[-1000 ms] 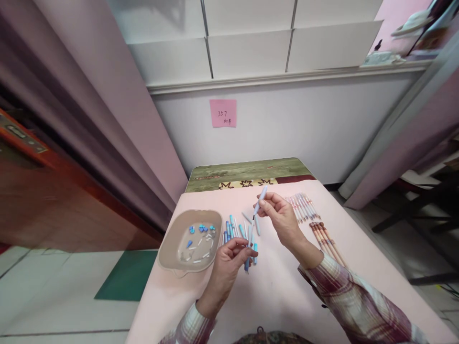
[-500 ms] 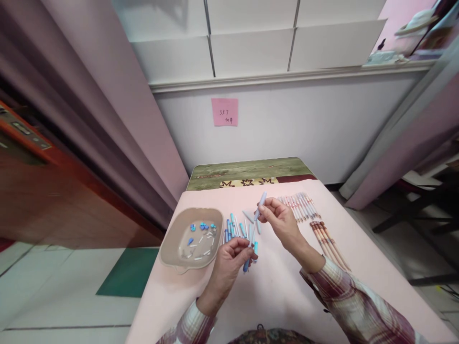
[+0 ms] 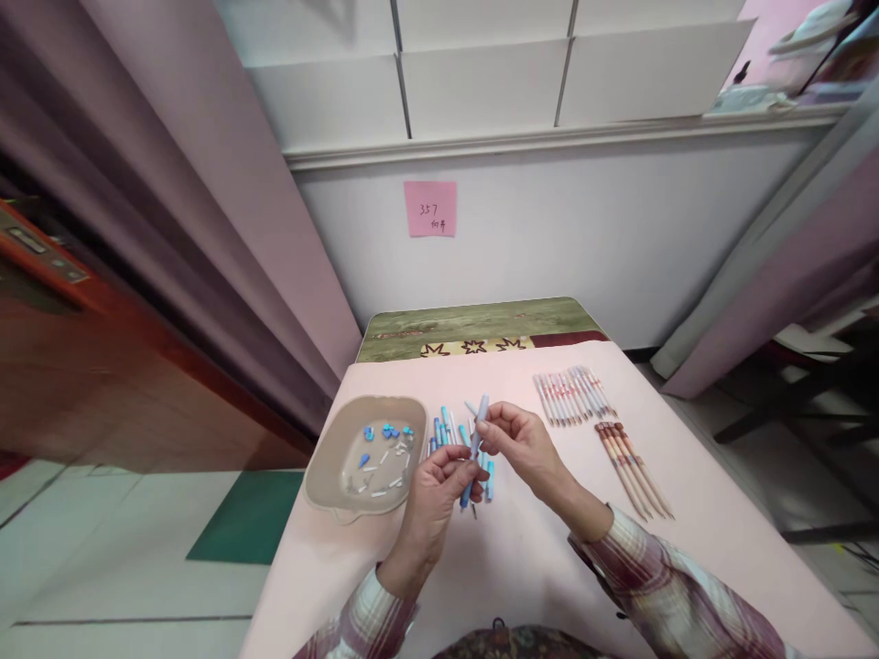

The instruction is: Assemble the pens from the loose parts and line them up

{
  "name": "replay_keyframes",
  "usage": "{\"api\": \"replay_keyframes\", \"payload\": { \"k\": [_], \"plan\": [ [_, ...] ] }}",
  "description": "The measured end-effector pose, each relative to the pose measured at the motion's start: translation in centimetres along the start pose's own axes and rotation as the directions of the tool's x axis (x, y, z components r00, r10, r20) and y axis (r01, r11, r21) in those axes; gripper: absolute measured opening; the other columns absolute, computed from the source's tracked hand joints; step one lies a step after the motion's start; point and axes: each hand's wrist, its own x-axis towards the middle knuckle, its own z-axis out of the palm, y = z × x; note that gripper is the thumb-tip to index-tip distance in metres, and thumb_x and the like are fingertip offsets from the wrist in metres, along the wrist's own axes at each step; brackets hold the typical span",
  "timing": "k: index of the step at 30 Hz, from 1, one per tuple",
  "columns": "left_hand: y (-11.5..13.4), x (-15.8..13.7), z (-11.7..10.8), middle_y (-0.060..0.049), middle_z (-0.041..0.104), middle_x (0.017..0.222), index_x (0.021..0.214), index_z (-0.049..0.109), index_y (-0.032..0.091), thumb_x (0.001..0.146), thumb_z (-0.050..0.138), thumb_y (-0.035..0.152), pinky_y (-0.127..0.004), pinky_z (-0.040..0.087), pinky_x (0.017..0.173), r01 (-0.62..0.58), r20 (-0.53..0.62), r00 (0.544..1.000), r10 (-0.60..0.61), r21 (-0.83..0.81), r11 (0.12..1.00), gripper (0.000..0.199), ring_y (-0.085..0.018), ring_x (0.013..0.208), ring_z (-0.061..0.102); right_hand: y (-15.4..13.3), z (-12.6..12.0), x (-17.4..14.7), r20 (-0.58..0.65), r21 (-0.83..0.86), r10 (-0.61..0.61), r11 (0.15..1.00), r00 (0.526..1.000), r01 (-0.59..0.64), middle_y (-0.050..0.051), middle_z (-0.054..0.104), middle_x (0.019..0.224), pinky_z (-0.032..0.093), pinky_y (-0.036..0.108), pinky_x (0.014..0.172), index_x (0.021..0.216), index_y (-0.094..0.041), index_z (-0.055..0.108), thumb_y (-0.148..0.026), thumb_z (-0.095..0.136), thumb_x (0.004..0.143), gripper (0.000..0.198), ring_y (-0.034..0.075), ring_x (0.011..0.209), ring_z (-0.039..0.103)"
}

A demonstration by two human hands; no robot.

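Note:
My left hand [image 3: 434, 494] is closed around the blue lower part [image 3: 466, 495] of a pen, whose end points down towards me. A pale lavender pen barrel [image 3: 482, 412] is pinched between the thumb and fingers of my right hand [image 3: 526, 448]. The barrel's lower end meets the blue part at my left fingertips; whether they are joined, I cannot tell. Behind and beneath my hands lie several loose blue and white pen parts [image 3: 444, 423], partly hidden. A turquoise piece [image 3: 490, 469] lies just right of my left fingers.
On the left stands a beige basin [image 3: 322, 458] holding small blue pieces [image 3: 388, 432] and white and clear bits. Rows of pale pens [image 3: 573, 394] and brown-ended pens [image 3: 630, 471] lie on the right of the pink-covered table [image 3: 522, 567]. A wall rises behind.
My right hand has come down and left, bringing the lavender barrel over the thin refill to the blue part. The refill that showed between my hands is now hidden.

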Motion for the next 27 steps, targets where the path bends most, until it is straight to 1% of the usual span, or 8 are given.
{"api": "replay_keyframes", "payload": {
  "k": [4, 9, 12, 16, 18, 21, 24, 27],
  "plan": [
    [0.0, 0.14, 0.0, -0.004, 0.072, 0.068, 0.084, 0.057, 0.016, 0.063, 0.081, 0.034, -0.024, 0.043, 0.054, 0.007, -0.017, 1.0, -0.007, -0.021, 1.0, 0.036, -0.012, 0.051, 0.059, 0.29, 0.13, -0.44, 0.021, -0.029, 0.008, 1.0, 1.0, -0.008, -0.001, 0.062, 0.066, 0.044, 0.023, 0.053, 0.083, -0.018, 0.061, -0.048, 0.07, 0.077, 0.032, 0.012, 0.058, 0.057],
    [-0.15, 0.13, -0.09, 0.001, 0.068, 0.06, 0.084, 0.057, 0.017, 0.065, 0.08, 0.034, -0.024, 0.043, 0.057, -0.044, -0.026, 0.999, 0.044, 0.024, 0.999, 0.034, -0.012, 0.052, 0.06, 0.16, -0.01, -0.54, 0.018, -0.022, 0.002, 1.0, 1.0, -0.002, -0.001, 0.061, 0.066, 0.045, 0.023, 0.054, 0.082, -0.019, 0.062, -0.047, 0.071, 0.076, 0.03, 0.012, 0.059, 0.056],
    [-0.19, 0.07, -0.16, 0.001, 0.067, 0.06, 0.084, 0.058, 0.017, 0.067, 0.079, 0.033, -0.024, 0.044, 0.059, -0.074, -0.037, 0.996, 0.076, 0.055, 0.996, 0.032, -0.013, 0.054, 0.06, 0.12, 0.04, -0.7, 0.039, -0.009, -0.01, 1.0, 0.999, 0.01, -0.001, 0.062, 0.069, 0.045, 0.023, 0.055, 0.083, -0.019, 0.063, -0.046, 0.071, 0.077, 0.029, 0.012, 0.06, 0.056],
    [-0.2, -0.01, -0.25, 0.0, 0.067, 0.063, 0.084, 0.061, 0.015, 0.066, 0.08, 0.031, -0.023, 0.043, 0.058, -0.093, -0.056, 0.994, 0.098, 0.09, 0.992, 0.03, -0.012, 0.054, 0.059, 0.35, 0.15, -0.91, 0.063, 0.004, -0.039, 0.999, 0.997, 0.039, -0.001, 0.063, 0.072, 0.045, 0.024, 0.057, 0.099, -0.02, 0.065, -0.042, 0.069, 0.079, 0.03, 0.013, 0.064, 0.057],
    [-0.22, -0.01, -0.28, -0.001, 0.067, 0.064, 0.085, 0.062, 0.015, 0.067, 0.079, 0.03, -0.023, 0.043, 0.057, -0.096, -0.061, 0.993, 0.102, 0.095, 0.991, 0.029, -0.012, 0.054, 0.059, 0.5, 0.15, -0.89, 0.075, 0.007, -0.044, 0.999, 0.996, 0.044, 0.001, 0.065, 0.076, 0.046, 0.026, 0.06, 0.102, -0.019, 0.066, -0.042, 0.068, 0.081, 0.031, 0.014, 0.067, 0.059],
    [-0.23, -0.01, -0.25, -0.002, 0.068, 0.065, 0.085, 0.063, 0.015, 0.068, 0.079, 0.03, -0.024, 0.043, 0.057, -0.097, -0.064, 0.993, 0.103, 0.087, 0.991, 0.028, -0.012, 0.055, 0.059, 0.65, 0.15, -0.74, 0.082, 0.022, -0.041, 0.999, 0.996, 0.039, 0.001, 0.066, 0.077, 0.047, 0.027, 0.063, 0.09, -0.018, 0.067, -0.043, 0.07, 0.079, 0.027, 0.015, 0.068, 0.059],
    [-0.22, -0.06, -0.11, -0.002, 0.068, 0.065, 0.084, 0.064, 0.015, 0.068, 0.079, 0.03, -0.024, 0.044, 0.058, -0.105, -0.057, 0.992, 0.109, 0.084, 0.991, 0.027, -0.012, 0.056, 0.059, 0.85, 0.3, -0.57, 0.054, 0.046, -0.014, 0.999, 0.998, 0.011, -0.001, 0.062, 0.069, 0.045, 0.025, 0.058, 0.078, -0.018, 0.063, -0.042, 0.074, 0.075, 0.027, 0.013, 0.062, 0.056],
    [-0.23, -0.17, 0.03, -0.001, 0.067, 0.063, 0.084, 0.065, 0.014, 0.069, 0.078, 0.03, -0.023, 0.044, 0.059, -0.111, -0.034, 0.993, 0.115, 0.112, 0.988, 0.025, -0.011, 0.056, 0.058, 1.07, 0.55, -0.52, 0.037, 0.07, 0.021, 0.997, 0.999, -0.024, -0.003, 0.058, 0.063, 0.042, 0.023, 0.053, 0.074, -0.019, 0.058, -0.042, 0.077, 0.072, 0.03, 0.012, 0.056, 0.053]
  ]
}}
